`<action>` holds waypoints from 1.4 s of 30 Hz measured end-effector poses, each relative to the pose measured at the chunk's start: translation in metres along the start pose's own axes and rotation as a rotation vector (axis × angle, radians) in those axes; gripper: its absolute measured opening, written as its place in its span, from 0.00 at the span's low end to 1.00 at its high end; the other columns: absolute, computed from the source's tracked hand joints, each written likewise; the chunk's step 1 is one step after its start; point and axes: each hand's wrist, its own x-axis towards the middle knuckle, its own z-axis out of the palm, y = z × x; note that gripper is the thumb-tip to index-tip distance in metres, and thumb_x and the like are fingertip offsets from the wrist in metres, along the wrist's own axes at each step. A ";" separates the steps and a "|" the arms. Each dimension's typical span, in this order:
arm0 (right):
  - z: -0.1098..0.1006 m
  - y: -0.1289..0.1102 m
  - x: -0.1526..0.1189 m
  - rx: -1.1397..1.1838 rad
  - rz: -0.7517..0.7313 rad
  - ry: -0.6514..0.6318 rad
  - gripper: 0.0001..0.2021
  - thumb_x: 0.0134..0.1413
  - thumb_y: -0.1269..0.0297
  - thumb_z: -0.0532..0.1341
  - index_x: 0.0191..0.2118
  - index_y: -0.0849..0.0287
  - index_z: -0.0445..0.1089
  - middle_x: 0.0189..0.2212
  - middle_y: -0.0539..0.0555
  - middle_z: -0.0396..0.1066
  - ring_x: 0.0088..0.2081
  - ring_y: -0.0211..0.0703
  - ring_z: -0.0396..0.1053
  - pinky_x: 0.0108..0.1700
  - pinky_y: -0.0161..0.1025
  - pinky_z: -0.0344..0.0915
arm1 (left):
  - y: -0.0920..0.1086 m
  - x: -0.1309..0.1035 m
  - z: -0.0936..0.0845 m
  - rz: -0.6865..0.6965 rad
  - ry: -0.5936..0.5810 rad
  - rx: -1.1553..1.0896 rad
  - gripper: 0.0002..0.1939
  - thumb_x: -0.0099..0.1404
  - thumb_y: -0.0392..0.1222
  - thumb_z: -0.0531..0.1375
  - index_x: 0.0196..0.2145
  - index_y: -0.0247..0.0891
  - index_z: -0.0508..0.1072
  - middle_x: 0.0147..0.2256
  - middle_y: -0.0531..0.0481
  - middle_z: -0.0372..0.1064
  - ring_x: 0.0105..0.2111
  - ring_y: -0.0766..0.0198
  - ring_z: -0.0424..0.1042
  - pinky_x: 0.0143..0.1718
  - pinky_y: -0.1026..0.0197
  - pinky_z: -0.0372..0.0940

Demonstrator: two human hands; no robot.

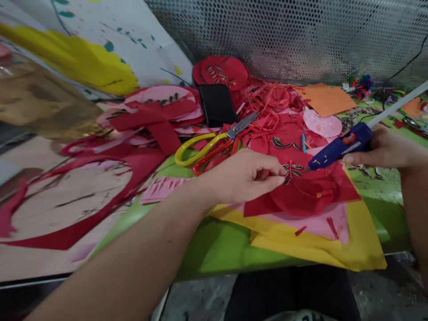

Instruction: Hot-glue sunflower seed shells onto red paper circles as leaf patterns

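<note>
My right hand (389,147) grips a blue glue gun (341,146) with a long white glue stick (401,106) coming out of its back. Its nozzle points left, close to a small leaf-like pattern of striped sunflower seeds (294,167). The seeds lie on a red paper circle (301,198). With thumb and forefinger pinched, my left hand (245,174) holds a sunflower seed (286,174) at the left side of that pattern. Under the circle are sheets of red, pink and yellow paper (363,240).
Scissors (214,145) with yellow and red handles lie left of the work, near a black phone (217,104). Red paper scraps (267,102) heap behind, beside orange paper (326,99). A decorated red circle (220,71) leans near the perforated metal panel (284,40). Loose seeds (351,122) lie right.
</note>
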 end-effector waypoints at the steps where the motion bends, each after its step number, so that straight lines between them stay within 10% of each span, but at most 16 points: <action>1: -0.001 -0.001 0.000 0.084 0.009 -0.012 0.26 0.32 0.38 0.64 0.30 0.58 0.71 0.21 0.49 0.69 0.22 0.36 0.63 0.22 0.35 0.64 | -0.001 0.000 -0.001 -0.020 0.025 -0.021 0.10 0.60 0.43 0.53 0.25 0.37 0.68 0.25 0.52 0.72 0.20 0.72 0.61 0.23 0.69 0.55; 8: -0.008 0.010 0.001 0.379 -0.013 0.070 0.20 0.34 0.45 0.68 0.23 0.58 0.67 0.18 0.48 0.67 0.17 0.31 0.59 0.16 0.31 0.57 | -0.009 0.005 -0.006 -0.149 0.213 -0.091 0.10 0.57 0.43 0.53 0.22 0.36 0.64 0.23 0.52 0.65 0.23 0.71 0.61 0.24 0.68 0.57; 18: -0.020 0.057 0.023 0.326 0.265 0.688 0.13 0.44 0.56 0.66 0.27 0.60 0.66 0.15 0.45 0.59 0.13 0.29 0.55 0.15 0.32 0.50 | -0.028 0.010 -0.002 -0.302 0.272 -0.045 0.10 0.55 0.45 0.54 0.25 0.36 0.68 0.22 0.55 0.62 0.21 0.71 0.58 0.24 0.68 0.56; 26: -0.013 0.092 0.033 -0.114 0.444 0.479 0.16 0.45 0.54 0.63 0.32 0.65 0.72 0.17 0.50 0.63 0.21 0.35 0.60 0.26 0.36 0.57 | -0.036 0.012 -0.001 -0.345 0.299 0.045 0.09 0.57 0.43 0.54 0.26 0.37 0.70 0.24 0.55 0.67 0.24 0.70 0.63 0.28 0.67 0.59; 42: -0.024 0.085 0.025 -0.590 0.464 0.033 0.23 0.48 0.50 0.62 0.42 0.66 0.72 0.34 0.60 0.74 0.33 0.44 0.68 0.34 0.38 0.60 | -0.042 0.034 0.019 -0.432 0.261 0.472 0.14 0.64 0.39 0.52 0.44 0.41 0.73 0.45 0.47 0.69 0.46 0.58 0.69 0.43 0.59 0.64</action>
